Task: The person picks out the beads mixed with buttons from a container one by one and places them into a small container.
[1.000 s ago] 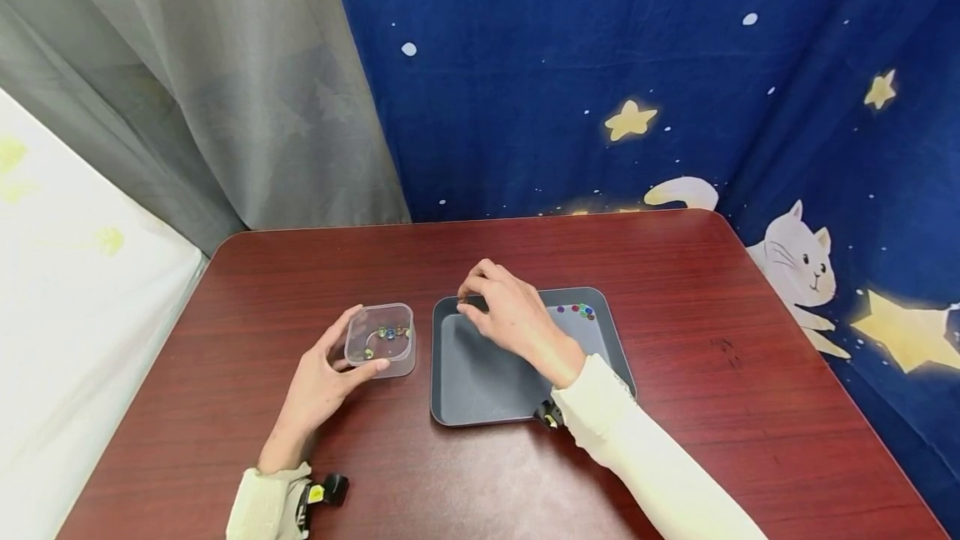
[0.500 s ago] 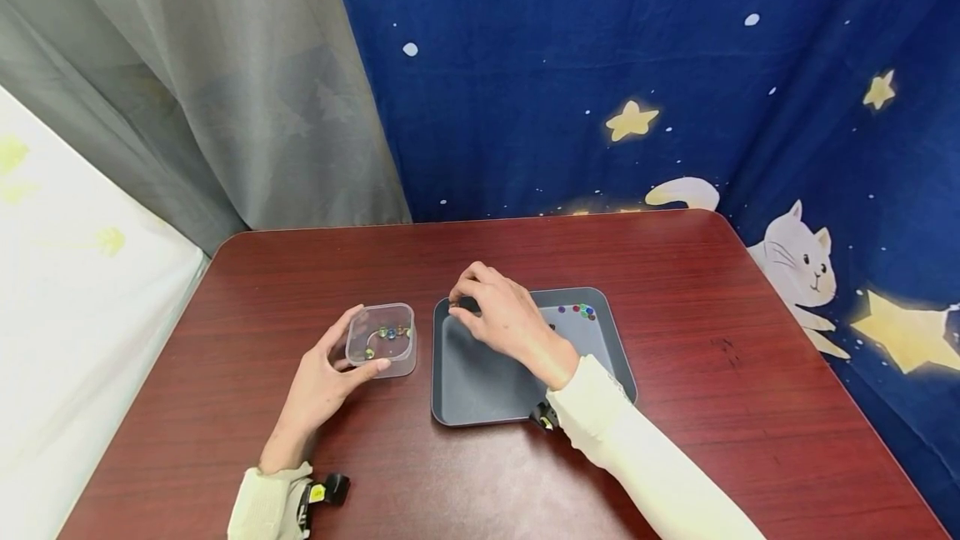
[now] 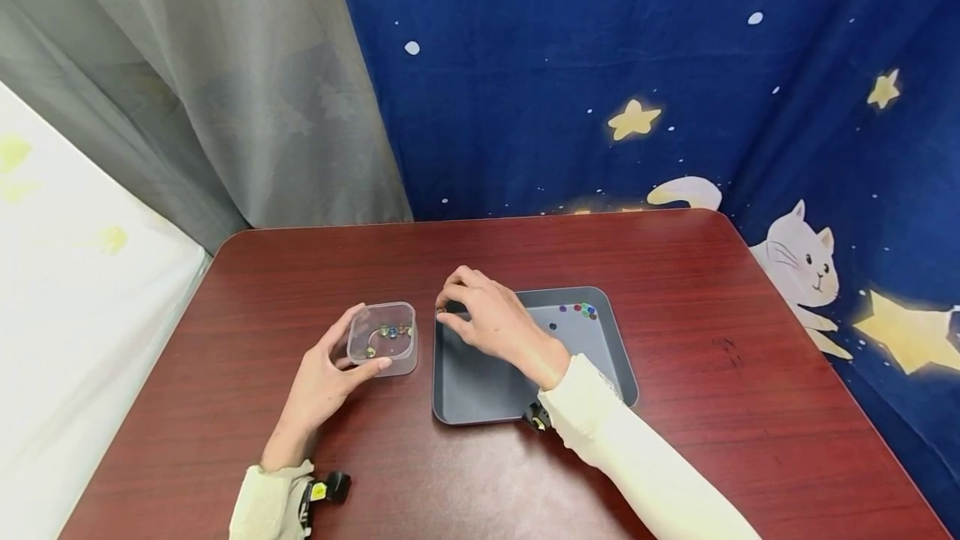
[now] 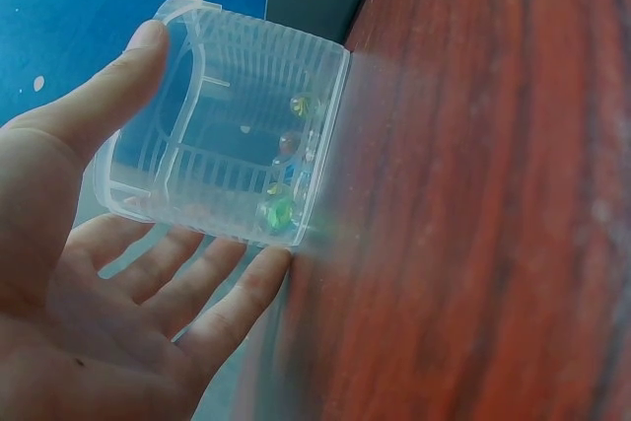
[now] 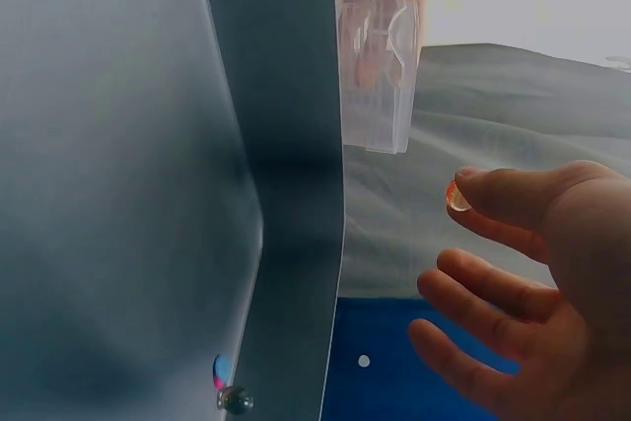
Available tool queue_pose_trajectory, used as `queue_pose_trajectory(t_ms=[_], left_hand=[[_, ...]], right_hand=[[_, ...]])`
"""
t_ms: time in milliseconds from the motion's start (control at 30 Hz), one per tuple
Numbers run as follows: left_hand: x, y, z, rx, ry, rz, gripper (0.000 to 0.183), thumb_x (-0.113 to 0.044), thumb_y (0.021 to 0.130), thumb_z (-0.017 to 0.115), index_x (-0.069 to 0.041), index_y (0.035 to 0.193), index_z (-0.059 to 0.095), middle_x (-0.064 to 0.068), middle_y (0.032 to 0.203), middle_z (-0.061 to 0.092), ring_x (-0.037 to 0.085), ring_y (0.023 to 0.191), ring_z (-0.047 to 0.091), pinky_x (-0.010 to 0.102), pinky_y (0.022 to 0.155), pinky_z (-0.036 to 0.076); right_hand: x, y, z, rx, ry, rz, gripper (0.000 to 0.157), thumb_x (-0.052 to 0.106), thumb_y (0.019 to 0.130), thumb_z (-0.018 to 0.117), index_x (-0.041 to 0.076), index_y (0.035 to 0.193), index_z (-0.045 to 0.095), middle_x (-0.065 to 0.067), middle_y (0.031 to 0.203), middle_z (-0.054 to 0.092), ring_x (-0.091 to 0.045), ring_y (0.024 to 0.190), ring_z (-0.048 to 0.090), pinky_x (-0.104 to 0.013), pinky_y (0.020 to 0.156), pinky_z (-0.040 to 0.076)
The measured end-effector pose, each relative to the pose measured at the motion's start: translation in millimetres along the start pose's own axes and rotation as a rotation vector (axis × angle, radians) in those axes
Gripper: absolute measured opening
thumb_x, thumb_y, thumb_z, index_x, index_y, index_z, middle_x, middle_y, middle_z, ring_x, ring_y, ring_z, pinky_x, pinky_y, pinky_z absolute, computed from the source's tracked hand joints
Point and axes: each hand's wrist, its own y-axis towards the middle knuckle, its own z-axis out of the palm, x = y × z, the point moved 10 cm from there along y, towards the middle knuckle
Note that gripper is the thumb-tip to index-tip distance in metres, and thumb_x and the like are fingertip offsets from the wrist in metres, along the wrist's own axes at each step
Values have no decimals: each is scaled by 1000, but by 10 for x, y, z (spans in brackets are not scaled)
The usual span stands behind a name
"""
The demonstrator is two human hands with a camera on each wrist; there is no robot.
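Note:
My left hand (image 3: 322, 386) holds a clear plastic box (image 3: 404, 363) on the table, thumb on the near side and fingers round the far side. Several glass marbles (image 3: 392, 332) lie in the box, and a green marble (image 4: 277, 212) shows through its wall in the left wrist view. Thumb and index finger of my right hand (image 3: 491, 319) pinch an orange marble (image 5: 456, 195) above the far left corner of a grey tray (image 3: 487, 394). The right hand's other fingers are loosely bent. Between that hand and the box there is a small gap.
At the tray's far right corner lie several small coloured discs (image 3: 585, 310). A dark marble (image 3: 553, 326) sits apart from them. The reddish wooden table (image 3: 675, 290) backs onto a blue curtain (image 3: 525, 90) and a grey curtain (image 3: 300, 123).
My right hand has moved left across the tray with the orange marble, closer to the box. The dark marble in the tray has come into sight behind it. My left hand stays put.

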Motion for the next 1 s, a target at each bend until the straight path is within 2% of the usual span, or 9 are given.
queue_pose_trajectory(t_ms=[333, 533, 1000], left_hand=[[-14, -9, -17, -8, 11, 5, 88, -34, 85, 88, -39, 158, 40, 8, 150, 58, 24, 113, 68, 13, 86, 54], [-11, -22, -19, -1, 4, 0, 87, -33, 86, 87, -39, 159, 39, 9, 151, 57, 26, 113, 69, 13, 85, 54], [-6, 14, 12, 3, -6, 17, 88, -30, 86, 88, -37, 159, 39, 11, 148, 59, 27, 116, 67, 12, 86, 54]], right_hand=[[101, 18, 89, 30, 17, -26, 14, 31, 99, 73, 23, 110, 77, 7, 117, 61, -9, 103, 61, -30, 87, 56], [187, 18, 151, 45, 2, -68, 14, 32, 100, 73, 24, 110, 77, 7, 116, 62, -9, 101, 61, -28, 85, 56], [265, 4, 232, 85, 18, -75, 16, 32, 100, 71, 25, 113, 77, 6, 118, 61, -9, 103, 61, -28, 81, 55]])
